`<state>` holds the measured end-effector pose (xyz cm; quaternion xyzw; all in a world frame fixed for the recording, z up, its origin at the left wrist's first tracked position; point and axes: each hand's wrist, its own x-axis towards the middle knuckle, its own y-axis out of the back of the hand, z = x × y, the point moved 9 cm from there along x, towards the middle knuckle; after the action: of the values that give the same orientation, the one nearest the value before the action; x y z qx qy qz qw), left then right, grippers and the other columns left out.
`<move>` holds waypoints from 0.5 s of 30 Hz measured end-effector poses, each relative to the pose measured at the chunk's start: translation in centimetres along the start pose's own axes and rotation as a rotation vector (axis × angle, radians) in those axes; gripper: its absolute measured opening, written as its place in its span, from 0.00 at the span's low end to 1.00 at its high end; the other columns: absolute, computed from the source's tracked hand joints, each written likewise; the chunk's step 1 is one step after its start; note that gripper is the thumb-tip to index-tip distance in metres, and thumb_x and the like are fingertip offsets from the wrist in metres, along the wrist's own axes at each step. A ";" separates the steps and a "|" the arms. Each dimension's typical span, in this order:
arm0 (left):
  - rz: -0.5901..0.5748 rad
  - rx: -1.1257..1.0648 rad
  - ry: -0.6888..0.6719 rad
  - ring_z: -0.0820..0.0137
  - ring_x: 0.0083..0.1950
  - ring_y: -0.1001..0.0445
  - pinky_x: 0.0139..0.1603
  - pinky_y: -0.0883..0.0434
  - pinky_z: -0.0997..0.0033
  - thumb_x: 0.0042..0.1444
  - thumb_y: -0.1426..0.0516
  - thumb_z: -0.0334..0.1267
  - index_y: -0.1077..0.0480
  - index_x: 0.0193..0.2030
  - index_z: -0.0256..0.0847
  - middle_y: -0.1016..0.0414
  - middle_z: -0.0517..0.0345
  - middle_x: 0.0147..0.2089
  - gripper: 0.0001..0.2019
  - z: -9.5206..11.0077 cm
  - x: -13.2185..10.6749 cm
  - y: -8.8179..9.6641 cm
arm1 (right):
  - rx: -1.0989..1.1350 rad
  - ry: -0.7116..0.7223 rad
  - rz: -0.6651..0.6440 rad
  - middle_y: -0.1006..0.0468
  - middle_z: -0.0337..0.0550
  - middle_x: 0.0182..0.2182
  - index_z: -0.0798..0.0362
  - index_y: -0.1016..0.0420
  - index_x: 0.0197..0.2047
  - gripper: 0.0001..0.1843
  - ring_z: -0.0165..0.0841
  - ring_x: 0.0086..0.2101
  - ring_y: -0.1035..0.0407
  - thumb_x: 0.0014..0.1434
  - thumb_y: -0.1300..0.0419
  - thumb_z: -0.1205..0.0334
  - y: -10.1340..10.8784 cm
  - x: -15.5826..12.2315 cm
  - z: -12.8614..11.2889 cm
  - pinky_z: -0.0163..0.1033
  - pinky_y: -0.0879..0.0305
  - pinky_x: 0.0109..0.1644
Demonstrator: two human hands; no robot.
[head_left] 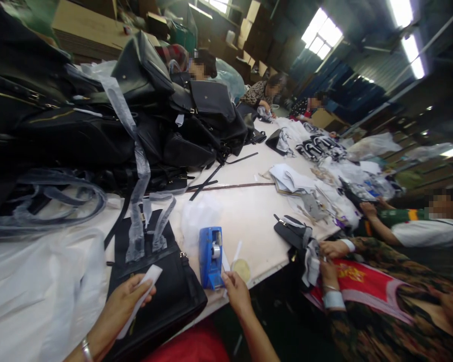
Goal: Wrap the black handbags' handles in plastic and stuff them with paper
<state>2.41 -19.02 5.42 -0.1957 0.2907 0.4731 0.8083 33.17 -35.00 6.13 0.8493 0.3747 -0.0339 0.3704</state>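
Note:
My left hand is closed on a white paper strip and rests on a flat black bag at the table's near edge. My right hand pinches a strip of tape beside a blue tape dispenser that stands on the white table. A small round tape roll lies just right of the dispenser.
A big heap of black bags with plastic-wrapped straps fills the left. Clear plastic sheeting covers the near left. To my right a co-worker's hands handle a black bag. More people, papers and bags line the far table.

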 end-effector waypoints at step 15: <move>0.009 0.017 0.003 0.65 0.34 0.25 0.35 0.31 0.70 0.46 0.39 0.58 0.27 0.42 0.35 0.21 0.52 0.34 0.26 0.1 -0.4 0.0 | 0.228 -0.012 -0.067 0.30 0.38 0.24 0.53 0.30 0.29 0.21 0.31 0.25 0.37 0.53 0.42 0.41 -1.5 -2.8 0.9 0.34 0.41 0.28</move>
<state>2.29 -19.18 5.75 -0.1880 0.2969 0.4741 0.8073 30.36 -36.65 5.50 0.8727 0.3942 -0.0937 0.2724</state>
